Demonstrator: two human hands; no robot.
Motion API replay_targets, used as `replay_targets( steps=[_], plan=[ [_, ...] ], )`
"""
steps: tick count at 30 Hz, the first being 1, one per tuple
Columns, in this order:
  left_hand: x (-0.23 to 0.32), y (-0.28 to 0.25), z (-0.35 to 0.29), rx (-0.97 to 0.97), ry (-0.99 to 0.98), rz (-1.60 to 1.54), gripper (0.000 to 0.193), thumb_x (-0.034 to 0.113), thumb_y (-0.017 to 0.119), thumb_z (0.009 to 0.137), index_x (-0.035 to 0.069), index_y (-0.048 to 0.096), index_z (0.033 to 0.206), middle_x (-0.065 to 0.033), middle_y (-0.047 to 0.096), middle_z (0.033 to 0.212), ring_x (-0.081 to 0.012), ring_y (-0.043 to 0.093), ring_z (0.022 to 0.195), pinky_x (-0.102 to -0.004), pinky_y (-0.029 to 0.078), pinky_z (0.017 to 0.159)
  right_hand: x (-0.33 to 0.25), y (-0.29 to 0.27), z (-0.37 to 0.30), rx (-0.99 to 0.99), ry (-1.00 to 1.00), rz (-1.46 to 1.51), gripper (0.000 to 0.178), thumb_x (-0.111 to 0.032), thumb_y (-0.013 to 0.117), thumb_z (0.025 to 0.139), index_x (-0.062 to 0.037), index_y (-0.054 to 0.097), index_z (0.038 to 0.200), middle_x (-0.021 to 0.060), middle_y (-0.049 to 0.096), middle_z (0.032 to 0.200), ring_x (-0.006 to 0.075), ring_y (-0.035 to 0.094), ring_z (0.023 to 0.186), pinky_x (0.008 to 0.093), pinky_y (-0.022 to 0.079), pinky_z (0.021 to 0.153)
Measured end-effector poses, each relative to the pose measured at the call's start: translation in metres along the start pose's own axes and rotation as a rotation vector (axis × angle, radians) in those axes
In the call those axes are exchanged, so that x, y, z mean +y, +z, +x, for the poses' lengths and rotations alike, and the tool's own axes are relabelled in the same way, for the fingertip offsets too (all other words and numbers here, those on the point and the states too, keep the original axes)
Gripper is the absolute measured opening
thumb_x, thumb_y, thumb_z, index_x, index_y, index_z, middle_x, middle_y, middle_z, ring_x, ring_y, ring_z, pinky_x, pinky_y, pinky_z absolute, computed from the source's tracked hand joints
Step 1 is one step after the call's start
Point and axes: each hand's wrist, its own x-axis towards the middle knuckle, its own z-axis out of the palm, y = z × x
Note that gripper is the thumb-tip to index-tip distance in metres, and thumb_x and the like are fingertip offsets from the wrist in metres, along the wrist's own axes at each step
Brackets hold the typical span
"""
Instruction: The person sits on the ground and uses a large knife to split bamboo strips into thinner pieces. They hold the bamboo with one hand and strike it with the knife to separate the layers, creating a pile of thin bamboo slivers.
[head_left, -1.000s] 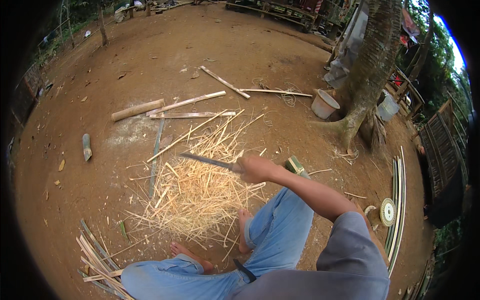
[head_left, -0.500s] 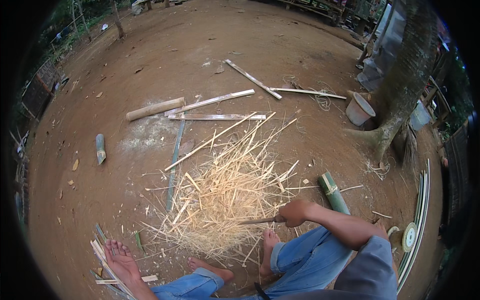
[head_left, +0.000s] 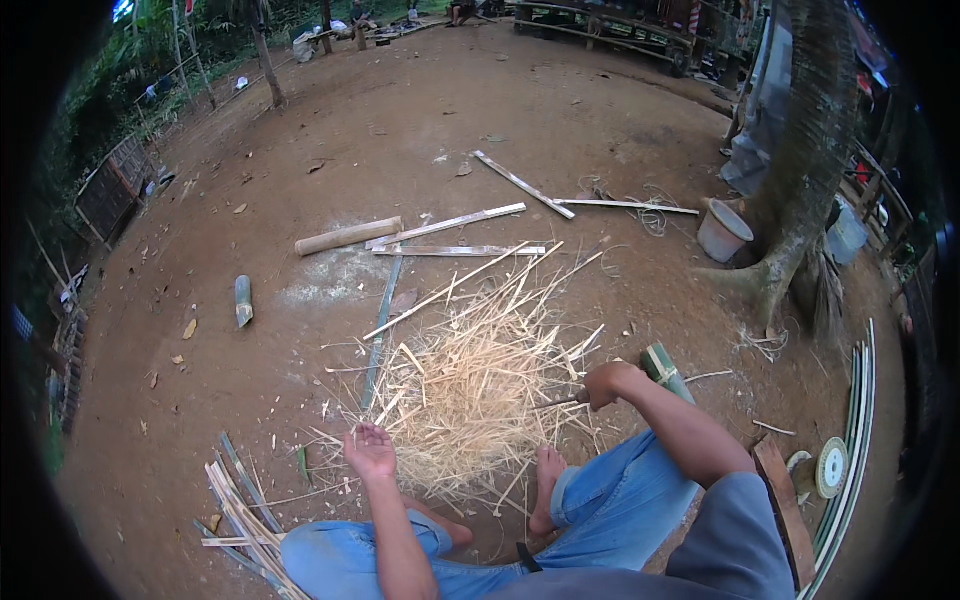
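My right hand (head_left: 606,386) is closed round the handle of a knife (head_left: 560,402), whose dark, narrow blade points left over the heap of pale bamboo shavings (head_left: 470,385). Palm up and fingers slightly curled, my left hand (head_left: 370,452) hovers at the heap's near left edge with nothing visible in it. Beyond my right wrist lies a thick green bamboo piece (head_left: 664,368), partly hidden by the forearm. A loose bundle of split bamboo strips (head_left: 240,515) rests on the ground left of my knee. My bare feet flank the near side of the heap.
Flat bamboo slats (head_left: 460,250) and a brown bamboo tube (head_left: 345,236) lie beyond the heap. A short green bamboo piece (head_left: 243,300) is at left. At right are a bucket (head_left: 723,232), a tree trunk (head_left: 800,150), a wooden board (head_left: 783,510), a round disc (head_left: 832,467) and long strips (head_left: 857,430).
My left hand has moved right, from beside the strip bundle to the heap's edge. The right hand still grips the knife, now a little farther from me. The view has shifted slightly.
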Motion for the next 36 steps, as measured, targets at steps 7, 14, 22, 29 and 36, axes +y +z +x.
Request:
replay_targets(
  steps=[7, 14, 22, 29, 36],
  plan=[
    [0.059, -0.068, -0.165, 0.338, -0.087, -0.100, 0.042, 0.040, 0.045, 0.099, -0.001, 0.051, 0.106, -0.0130, 0.063, 0.100, -0.0225, 0.062, 0.089, -0.0332, 0.054, 0.074, -0.028, 0.055, -0.195, 0.058, -0.102, 0.034, 0.034, -0.031, 0.060, 0.080, -0.0141, 0.067, 0.109, 0.0148, 0.069, 0.089, 0.0316, 0.067, 0.081, 0.0441, 0.051, 0.070],
    [0.084, 0.024, -0.091, -0.046, 0.185, 0.382, 0.032, 0.030, 0.045, 0.100, 0.002, 0.053, 0.112, -0.0097, 0.060, 0.108, -0.0205, 0.059, 0.099, -0.0351, 0.051, 0.088, 0.065, 0.070, -0.048, 0.328, -0.158, 0.045, 0.037, -0.034, 0.062, 0.081, -0.0173, 0.067, 0.114, 0.0173, 0.069, 0.095, 0.0358, 0.066, 0.091, 0.0447, 0.051, 0.081],
    [-0.039, 0.112, 0.308, -0.353, 0.465, 1.173, 0.029, 0.031, 0.052, 0.098, 0.005, 0.056, 0.112, -0.0064, 0.062, 0.101, -0.0187, 0.061, 0.095, -0.0321, 0.050, 0.086, 0.186, 0.052, 0.389, 0.185, -0.003, 0.033, 0.027, -0.027, 0.062, 0.077, -0.0121, 0.068, 0.098, 0.0194, 0.069, 0.089, 0.0379, 0.066, 0.088, 0.0461, 0.052, 0.079],
    [-0.207, 0.177, 0.786, -0.329, 0.160, 1.979, 0.027, 0.029, 0.053, 0.098, 0.005, 0.060, 0.107, -0.0046, 0.064, 0.092, -0.0170, 0.063, 0.081, -0.0312, 0.051, 0.073, 0.233, -0.126, 0.680, 0.034, 0.098, 0.166, 0.030, -0.032, 0.066, 0.080, -0.0062, 0.065, 0.095, 0.0198, 0.068, 0.091, 0.0378, 0.065, 0.089, 0.0465, 0.051, 0.078],
    [-0.461, 0.240, 1.429, -0.476, 0.378, 2.543, 0.028, 0.029, 0.058, 0.092, 0.004, 0.066, 0.103, -0.0180, 0.069, 0.098, -0.0351, 0.065, 0.094, -0.0424, 0.049, 0.082, 0.248, -0.370, 1.115, 0.032, 0.395, 0.301, 0.038, -0.032, 0.072, 0.077, -0.0038, 0.059, 0.098, 0.0209, 0.066, 0.083, 0.0399, 0.064, 0.082, 0.0486, 0.049, 0.074]
  ],
)
